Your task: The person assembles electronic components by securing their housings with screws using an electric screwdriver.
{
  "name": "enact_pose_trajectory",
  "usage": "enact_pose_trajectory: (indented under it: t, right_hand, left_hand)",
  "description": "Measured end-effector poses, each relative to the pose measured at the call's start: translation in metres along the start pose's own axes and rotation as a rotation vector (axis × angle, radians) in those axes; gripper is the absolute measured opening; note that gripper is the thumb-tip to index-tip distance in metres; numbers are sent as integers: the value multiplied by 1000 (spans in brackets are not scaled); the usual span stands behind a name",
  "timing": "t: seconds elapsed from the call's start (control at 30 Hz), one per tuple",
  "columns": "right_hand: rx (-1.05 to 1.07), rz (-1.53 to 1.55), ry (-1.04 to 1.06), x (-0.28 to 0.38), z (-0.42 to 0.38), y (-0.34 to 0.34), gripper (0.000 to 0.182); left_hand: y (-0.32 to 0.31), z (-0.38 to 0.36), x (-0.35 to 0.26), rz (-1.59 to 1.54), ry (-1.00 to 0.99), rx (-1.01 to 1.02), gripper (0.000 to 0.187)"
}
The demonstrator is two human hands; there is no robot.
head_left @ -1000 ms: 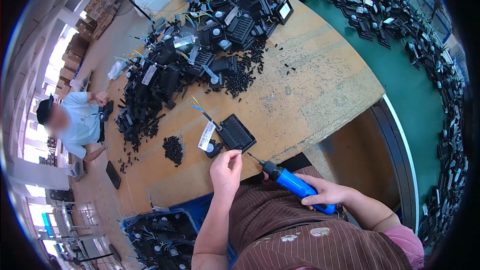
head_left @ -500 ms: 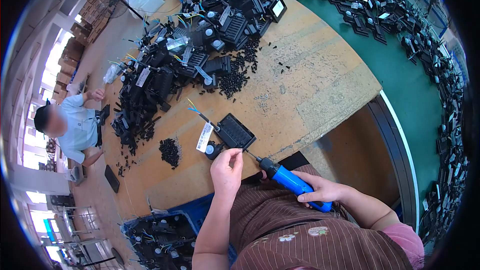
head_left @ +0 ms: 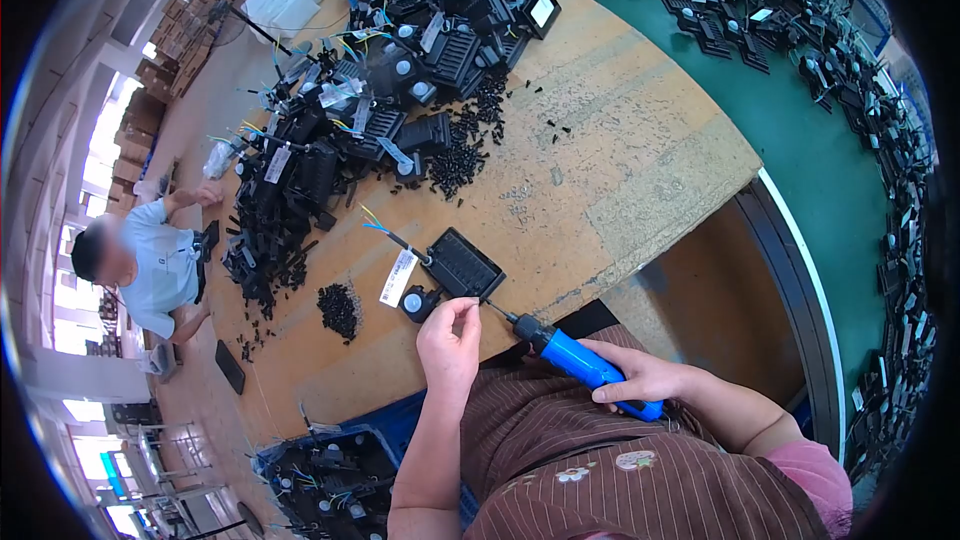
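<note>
A black floodlight housing (head_left: 465,263) lies on the wooden table in front of me, with a white label (head_left: 397,277), colored wires and a round sensor (head_left: 417,304) at its side. My right hand (head_left: 640,376) is wrapped round a blue electric screwdriver (head_left: 582,360), whose bit points at the housing's near corner. At that same corner, my left hand (head_left: 450,337) has thumb and index finger pinched together beside the bit's tip. Whatever is between those fingertips is too small or hidden to make out.
A big heap of black floodlights (head_left: 400,90) covers the far left of the table. Small black screws (head_left: 458,165) lie beside it, and another pile (head_left: 339,311) is nearer. A crate (head_left: 330,475) of lights stands below. A green conveyor (head_left: 800,160) runs right. Two people work beyond.
My view has shifted slightly, so the housing and its label appear a little farther left. Both hands keep almost the same pose at the housing's corner. The person at left has moved slightly.
</note>
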State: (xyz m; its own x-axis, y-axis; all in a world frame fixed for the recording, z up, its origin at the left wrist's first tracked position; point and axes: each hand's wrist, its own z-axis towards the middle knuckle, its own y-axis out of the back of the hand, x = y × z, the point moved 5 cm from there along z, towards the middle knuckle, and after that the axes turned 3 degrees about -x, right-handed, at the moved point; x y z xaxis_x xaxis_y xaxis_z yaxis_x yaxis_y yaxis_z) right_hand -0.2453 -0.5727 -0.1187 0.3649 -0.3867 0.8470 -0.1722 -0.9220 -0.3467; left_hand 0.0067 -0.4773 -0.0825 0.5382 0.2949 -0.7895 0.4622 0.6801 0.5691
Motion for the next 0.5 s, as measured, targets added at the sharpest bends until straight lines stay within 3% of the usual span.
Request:
enact_pose_trajectory:
  t: [0.33, 0.43, 0.5]
  right_hand:
    - [-16, -42, 53, -1, 7, 3, 90]
    - [-8, 12, 37, 2, 5, 1, 90]
    - [-1, 31, 31, 2, 5, 1, 90]
  left_hand:
    - [-1, 1, -5, 16, -16, 19, 8]
    - [2, 6, -14, 42, 62, 51, 7]
    - [7, 14, -33, 269, -197, 18, 9]
